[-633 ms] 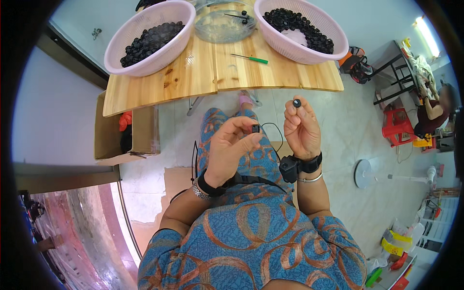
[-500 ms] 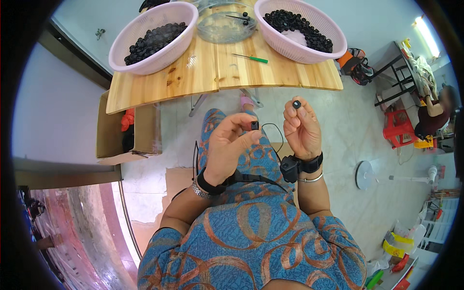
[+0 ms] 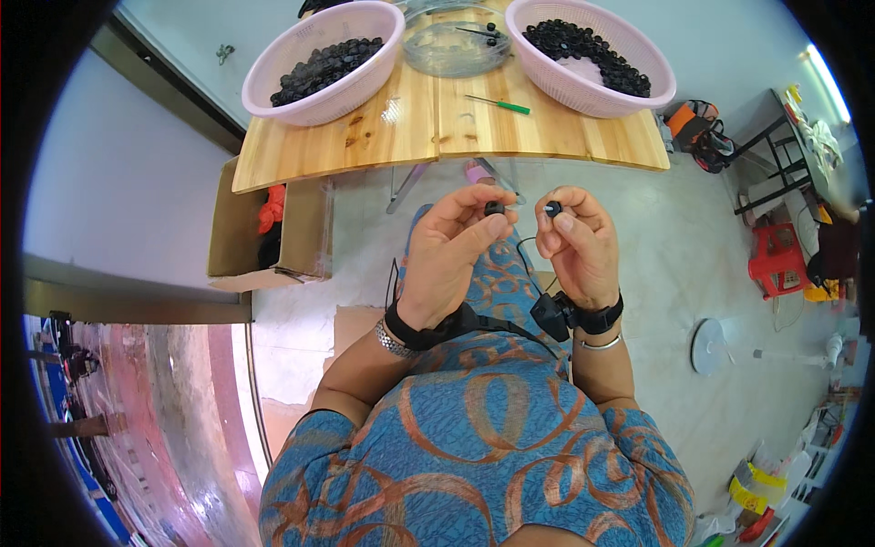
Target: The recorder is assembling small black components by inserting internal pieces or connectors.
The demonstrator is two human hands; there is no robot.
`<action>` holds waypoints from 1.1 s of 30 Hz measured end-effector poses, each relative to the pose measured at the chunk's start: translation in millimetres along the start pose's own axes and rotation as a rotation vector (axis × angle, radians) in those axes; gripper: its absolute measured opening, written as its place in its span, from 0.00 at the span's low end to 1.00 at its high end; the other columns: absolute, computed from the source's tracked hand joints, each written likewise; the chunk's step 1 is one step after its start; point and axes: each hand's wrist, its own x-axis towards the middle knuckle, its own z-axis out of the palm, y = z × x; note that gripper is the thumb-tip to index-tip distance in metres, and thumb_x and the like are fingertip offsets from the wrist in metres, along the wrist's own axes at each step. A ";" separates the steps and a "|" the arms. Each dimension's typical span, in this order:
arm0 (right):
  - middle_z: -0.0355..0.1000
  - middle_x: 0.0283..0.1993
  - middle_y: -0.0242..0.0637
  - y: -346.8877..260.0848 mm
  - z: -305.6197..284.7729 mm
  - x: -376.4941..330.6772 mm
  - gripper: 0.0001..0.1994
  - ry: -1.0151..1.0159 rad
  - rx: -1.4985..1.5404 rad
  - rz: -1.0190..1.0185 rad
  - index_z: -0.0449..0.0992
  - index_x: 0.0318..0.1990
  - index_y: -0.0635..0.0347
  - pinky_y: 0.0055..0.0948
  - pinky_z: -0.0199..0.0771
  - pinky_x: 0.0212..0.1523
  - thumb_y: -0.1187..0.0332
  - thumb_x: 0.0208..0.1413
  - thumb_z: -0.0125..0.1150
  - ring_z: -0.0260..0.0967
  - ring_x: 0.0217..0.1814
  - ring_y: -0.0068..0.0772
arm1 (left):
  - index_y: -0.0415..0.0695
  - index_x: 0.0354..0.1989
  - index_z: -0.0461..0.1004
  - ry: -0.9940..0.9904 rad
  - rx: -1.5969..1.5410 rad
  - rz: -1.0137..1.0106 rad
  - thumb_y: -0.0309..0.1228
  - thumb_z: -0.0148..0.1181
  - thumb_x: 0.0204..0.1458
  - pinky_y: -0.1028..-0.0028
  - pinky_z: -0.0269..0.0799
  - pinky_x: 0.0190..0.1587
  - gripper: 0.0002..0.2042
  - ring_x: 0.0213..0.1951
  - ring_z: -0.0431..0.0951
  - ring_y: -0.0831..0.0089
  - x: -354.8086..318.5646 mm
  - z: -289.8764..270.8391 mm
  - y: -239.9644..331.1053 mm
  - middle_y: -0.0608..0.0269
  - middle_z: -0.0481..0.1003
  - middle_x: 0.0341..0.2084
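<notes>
- Now your left hand point(image 3: 448, 255) pinches one small black part point(image 3: 494, 209).
- Your right hand point(image 3: 576, 244) pinches another black part point(image 3: 552, 209).
- Line them up slowly, grip tight.

You've got pink baskets point(image 3: 328, 55) full of black bits point(image 3: 324, 66), a green screwdriver point(image 3: 499, 104), and blue clothes point(image 3: 483, 447) with orange swirls.

Two baskets point(image 3: 324, 64) point(image 3: 592, 55) on table point(image 3: 437, 128); box point(image 3: 264, 223) left, below.
</notes>
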 end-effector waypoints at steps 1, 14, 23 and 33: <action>0.70 0.32 0.40 0.8 0.5 0.3 0.09 0.006 -0.040 0.000 0.68 0.42 0.68 0.19 0.69 0.27 0.77 0.52 0.51 0.65 0.26 0.20 | 0.39 0.45 0.68 0.016 -0.015 0.003 0.20 0.54 0.49 0.79 0.69 0.43 0.13 0.40 0.72 0.76 0.0 0.6 0.3 0.59 0.72 0.41; 0.68 0.30 0.32 13.7 7.0 -2.1 0.10 -0.018 -0.355 -0.046 0.67 0.42 0.68 0.15 0.67 0.29 0.81 0.50 0.53 0.65 0.29 0.17 | 0.38 0.50 0.66 0.105 0.071 0.024 0.21 0.49 0.53 0.78 0.70 0.46 0.15 0.43 0.73 0.72 4.5 -4.1 -1.3 0.56 0.70 0.45; 0.67 0.30 0.30 18.4 6.1 1.6 0.10 0.042 -0.386 -0.053 0.67 0.42 0.68 0.13 0.66 0.29 0.80 0.51 0.54 0.64 0.29 0.15 | 0.39 0.50 0.65 0.036 0.111 0.043 0.21 0.48 0.54 0.78 0.70 0.45 0.14 0.41 0.74 0.73 6.3 -8.3 0.1 0.54 0.70 0.45; 0.66 0.30 0.32 18.2 14.7 8.9 0.10 0.042 -0.756 -0.310 0.70 0.39 0.66 0.17 0.66 0.31 0.79 0.48 0.57 0.65 0.30 0.18 | 0.40 0.47 0.67 0.059 -0.110 -0.086 0.23 0.49 0.54 0.81 0.71 0.39 0.12 0.39 0.73 0.77 10.7 -14.7 -2.6 0.57 0.71 0.43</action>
